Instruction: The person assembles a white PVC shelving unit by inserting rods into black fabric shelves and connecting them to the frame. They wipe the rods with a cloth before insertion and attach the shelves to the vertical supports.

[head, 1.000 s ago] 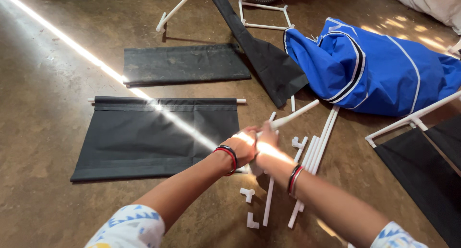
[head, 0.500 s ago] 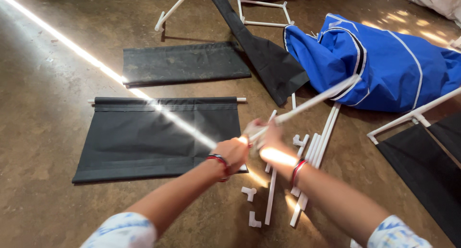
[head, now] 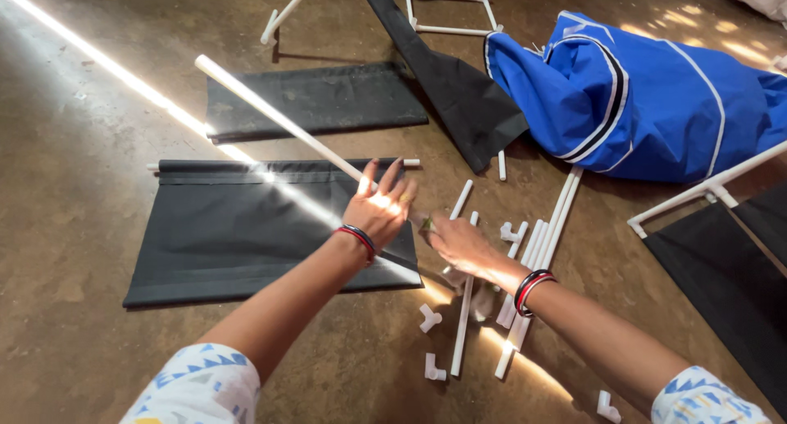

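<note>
A long white pipe (head: 275, 115) slants from my hands up to the left, over the black fabric panels. My right hand (head: 459, 243) is shut on its near end. My left hand (head: 379, 207) lies against the pipe a little further along, its fingers spread apart. Under my hands lies a black fabric panel (head: 246, 235) with a white rod through its top hem. Several loose white pipes (head: 543, 242) lie on the floor just right of my right hand.
Small white pipe connectors (head: 429, 316) dot the brown floor near me. A second black panel (head: 311, 100) and a black strip (head: 463, 104) lie further off. A blue bag (head: 648, 96) fills the upper right. A white frame with black fabric (head: 713, 196) is at the right.
The pipe pointed up to the right over the blue bag; now it has swung to point up-left. My left hand has opened, and my right hand has dropped lower.
</note>
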